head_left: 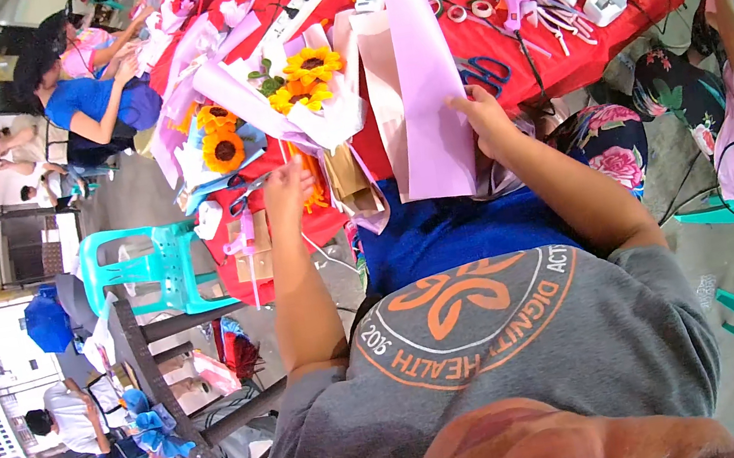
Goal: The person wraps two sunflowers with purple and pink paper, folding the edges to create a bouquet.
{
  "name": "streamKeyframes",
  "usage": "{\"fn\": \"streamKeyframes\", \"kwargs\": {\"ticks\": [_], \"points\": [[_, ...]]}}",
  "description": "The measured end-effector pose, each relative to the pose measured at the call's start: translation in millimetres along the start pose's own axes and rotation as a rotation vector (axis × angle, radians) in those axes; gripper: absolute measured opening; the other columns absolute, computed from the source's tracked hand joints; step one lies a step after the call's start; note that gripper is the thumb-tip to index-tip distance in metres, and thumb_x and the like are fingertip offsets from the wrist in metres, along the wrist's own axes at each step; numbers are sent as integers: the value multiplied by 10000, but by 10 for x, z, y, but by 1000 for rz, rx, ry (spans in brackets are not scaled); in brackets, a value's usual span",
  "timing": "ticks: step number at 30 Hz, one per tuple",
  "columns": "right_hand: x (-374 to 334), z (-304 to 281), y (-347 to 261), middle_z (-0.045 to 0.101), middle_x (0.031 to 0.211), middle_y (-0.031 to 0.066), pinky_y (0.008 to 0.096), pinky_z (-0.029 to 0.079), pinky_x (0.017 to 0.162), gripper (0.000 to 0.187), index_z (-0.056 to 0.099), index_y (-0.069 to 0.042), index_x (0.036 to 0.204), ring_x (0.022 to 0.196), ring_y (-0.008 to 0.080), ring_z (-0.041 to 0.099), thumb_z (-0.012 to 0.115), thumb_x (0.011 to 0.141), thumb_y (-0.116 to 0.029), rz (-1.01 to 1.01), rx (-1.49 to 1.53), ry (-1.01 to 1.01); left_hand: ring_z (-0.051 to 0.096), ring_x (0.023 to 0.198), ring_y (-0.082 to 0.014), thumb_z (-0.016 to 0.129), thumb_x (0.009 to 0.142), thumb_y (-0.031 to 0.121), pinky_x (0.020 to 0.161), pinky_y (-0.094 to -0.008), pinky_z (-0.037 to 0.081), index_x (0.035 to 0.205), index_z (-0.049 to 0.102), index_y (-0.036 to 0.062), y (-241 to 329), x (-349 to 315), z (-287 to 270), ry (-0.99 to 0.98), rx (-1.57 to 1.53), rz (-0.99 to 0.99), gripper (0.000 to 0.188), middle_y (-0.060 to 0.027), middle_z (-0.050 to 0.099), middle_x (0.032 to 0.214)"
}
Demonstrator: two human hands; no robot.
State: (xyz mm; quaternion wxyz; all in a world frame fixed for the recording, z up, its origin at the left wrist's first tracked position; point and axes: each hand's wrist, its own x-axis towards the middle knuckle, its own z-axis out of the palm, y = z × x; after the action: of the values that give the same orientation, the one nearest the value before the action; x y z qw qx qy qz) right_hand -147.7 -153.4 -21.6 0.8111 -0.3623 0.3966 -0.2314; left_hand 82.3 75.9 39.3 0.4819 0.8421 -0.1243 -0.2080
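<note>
"Where can the right hand point(487, 124) pass?"
"Over bare red tabletop point(589, 61), beyond the blue-handled scissors point(487, 76) and black cord point(536, 70)."
"And the left hand point(290, 189), going forward?"
"The sunflower bouquet point(309, 68) stands in its way."

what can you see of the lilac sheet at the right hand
The lilac rectangular sheet looks like smooth, plain wrapping paper, long and narrow in this view. The bare right hand holds its right edge, below mid-length. It extends away from the person, its near end over the blue cloth at the lap. A pale pinkish-beige sheet shows along its left; whether they touch is unclear.
</note>
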Motion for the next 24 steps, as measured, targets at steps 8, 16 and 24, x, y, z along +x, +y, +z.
{"fn": "streamKeyframes", "kwargs": {"ticks": [8,16,24], "points": [[104,38,-66,581,922,147,332,485,683,400,435,27,1092,784,214,588,620,775,-134,-17,63,-87,583,783,-156,654,792,329,717,-263,440,976,623,-54,-61,176,351,-175,112,-6,426,-81,641,877],[-2,67,-223,584,956,117,323,484,707,356,453,8,1119,809,181,588,587,805,-93,-220,-118,-151,598,858,-175,691,771,226,740,-299,478,1077,543,-38,-63,90,428,-248,-363,-95,430,-87,609,994],[-175,133,-631,574,991,91,295,451,804,351,438,-10,1121,884,145,560,578,803,-60,-351,161,-425,600,857,-175,625,810,156,729,-314,514,1131,496,36,187,-342,207,-304,-766,-120,366,-64,587,990]]}}
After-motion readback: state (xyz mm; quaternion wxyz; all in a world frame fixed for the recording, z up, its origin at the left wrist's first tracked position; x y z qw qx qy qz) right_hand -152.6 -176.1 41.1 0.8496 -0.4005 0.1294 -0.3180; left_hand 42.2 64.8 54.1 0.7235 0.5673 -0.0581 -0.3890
